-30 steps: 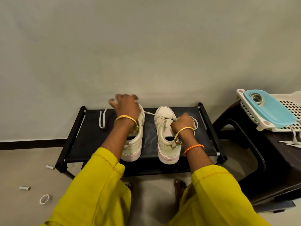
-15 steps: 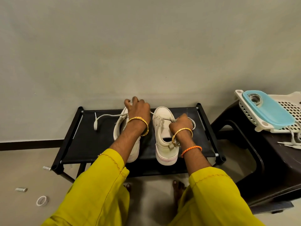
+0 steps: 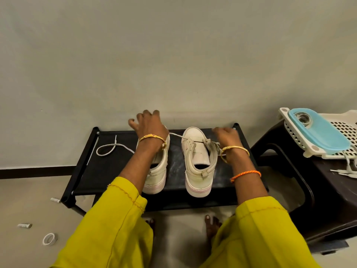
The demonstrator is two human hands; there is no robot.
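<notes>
**Lace (image 3: 178, 136) pulled tight across a pair of pale shoes**

We look down on a black rack (image 3: 108, 171) against the wall, where two shoes stand side by side, toes to the wall. The lace runs crosswise to them. It leaves the front eyelets of the right shoe (image 3: 195, 136) and goes leftward in a straight, tight line until it passes under the left hand (image 3: 149, 125). Beyond that wrist it lies slack in a loop on the rack. The left hand is over the toe of the left shoe (image 3: 156, 176) and is the nearer hand to the tight stretch. We judge that any further pull through the eyelets goes left, along the lace's own line. Its fingers are spread, but the thumb is hidden, so we cannot tell whether it pinches the lace. The right hand (image 3: 226, 134) is just past the right shoe's far side, above a loose bunch of lace at the tongue. It is blurred, and we cannot tell whether it grasps anything. To the right stands a dark stool (image 3: 289, 171) carrying a white basket (image 3: 343, 130).
</notes>
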